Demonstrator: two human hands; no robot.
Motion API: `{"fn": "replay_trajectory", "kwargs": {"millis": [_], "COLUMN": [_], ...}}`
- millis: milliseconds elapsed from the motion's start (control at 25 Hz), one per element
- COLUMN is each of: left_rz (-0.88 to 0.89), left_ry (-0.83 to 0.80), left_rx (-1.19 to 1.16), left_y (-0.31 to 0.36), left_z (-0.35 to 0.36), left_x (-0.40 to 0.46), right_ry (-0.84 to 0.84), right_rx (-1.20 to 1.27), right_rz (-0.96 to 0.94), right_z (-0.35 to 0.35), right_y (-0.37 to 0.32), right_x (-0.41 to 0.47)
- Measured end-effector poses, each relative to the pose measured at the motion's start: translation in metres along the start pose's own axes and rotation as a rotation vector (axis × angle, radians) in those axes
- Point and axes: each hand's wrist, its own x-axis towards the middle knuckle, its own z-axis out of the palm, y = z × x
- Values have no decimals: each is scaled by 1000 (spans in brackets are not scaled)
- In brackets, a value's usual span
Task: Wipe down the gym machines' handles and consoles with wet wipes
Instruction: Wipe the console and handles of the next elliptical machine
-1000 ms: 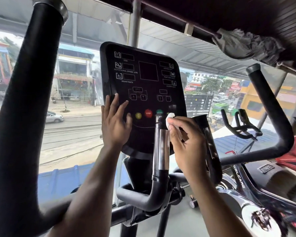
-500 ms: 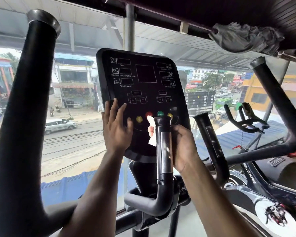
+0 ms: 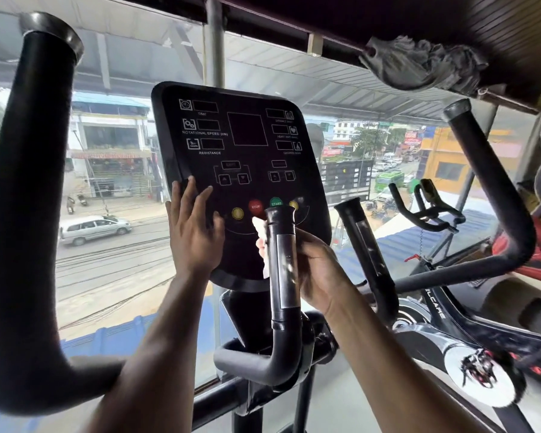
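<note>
The right hand [image 3: 317,270] grips a white wet wipe [image 3: 263,242] wrapped around the upright handle [image 3: 283,267] in front of the console [image 3: 247,182]. The left hand [image 3: 194,235] lies flat, fingers straight, on the console's lower left, beside the yellow button [image 3: 237,213].

Two hands at the black console [image 3: 247,157] of a gym machine beside a street-facing window.

The left hand [image 3: 194,235] lies flat on the console's lower left, fingers [image 3: 189,190] straight and spread. The right hand [image 3: 313,267] curls round the inner upright handle [image 3: 283,264] with a white wet wipe [image 3: 263,242] showing on the handle's left side, just under the red STOP button [image 3: 255,206]. A second inner handle [image 3: 367,245] stands to the right, untouched.
</note>
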Motion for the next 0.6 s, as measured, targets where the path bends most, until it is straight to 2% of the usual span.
{"fn": "replay_trajectory", "kwargs": {"millis": [280, 400, 480, 600], "left_rz": [17, 21, 10, 5], "left_ry": [-11, -10, -10, -14], "left_rx": [0, -1, -3, -4], "left_y": [-1, -1, -1, -1], "left_z": [-2, -1, 0, 0], "left_x": [-1, -1, -1, -1], "right_ry": [237, 365, 278, 0], "right_rx": [-235, -532, -869, -1335], "right_rz": [-236, -437, -535, -380], "right_z": [-3, -2, 6, 23], "right_y": [-17, -28, -49, -91], "right_x": [2, -7, -6, 10]}}
